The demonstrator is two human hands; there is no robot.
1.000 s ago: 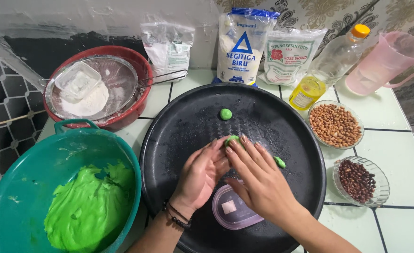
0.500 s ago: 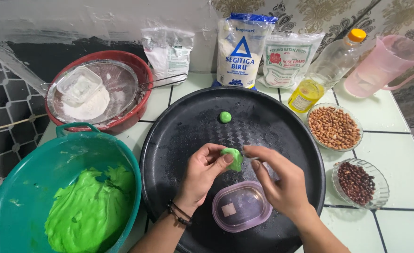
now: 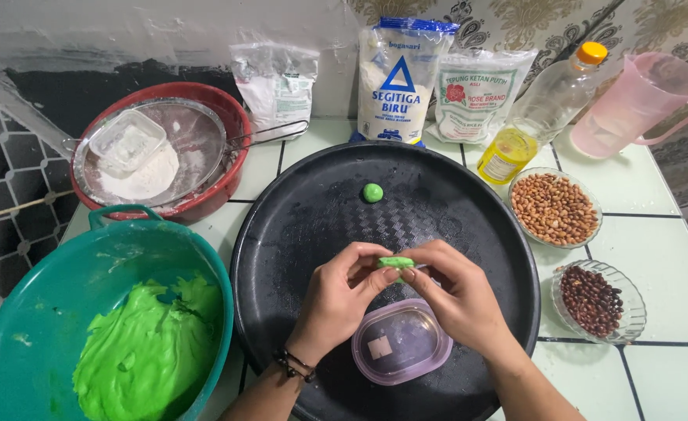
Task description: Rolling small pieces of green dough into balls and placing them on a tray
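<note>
Green dough piece (image 3: pixel 395 263), small and flattened, pinched between the fingertips of both hands above the round black tray (image 3: pixel 282 234), toward its near half. Left hand (image 3: pixel 340 300): thumb and forefinger closed on the left end of the piece, dark bracelet at the wrist. Right hand (image 3: pixel 457 296): fingertips closed on the right end, knuckles up. Just under the hands, on the near part of the tray: a small pinkish plastic tub (image 3: pixel 401 341) with a pale cube inside. Left of the tray, touching its edge: a teal basin (image 3: pixel 17 312) holding a mass of bright green dough (image 3: pixel 148 351). Farther in, on the tray's far half: one small green ball (image 3: pixel 373 192), well apart from the hands. Right of the tray: a glass bowl of dark beans (image 3: pixel 598 301), then a bowl of pale peanuts (image 3: pixel 554 207). Beyond the tray's left rim: a red bowl (image 3: pixel 231 125) with a sieve of white flour. Beyond the far rim, against the wall: flour bags (image 3: pixel 402 78), an oil bottle (image 3: pixel 535 117), a pink jug (image 3: pixel 632 105).
</note>
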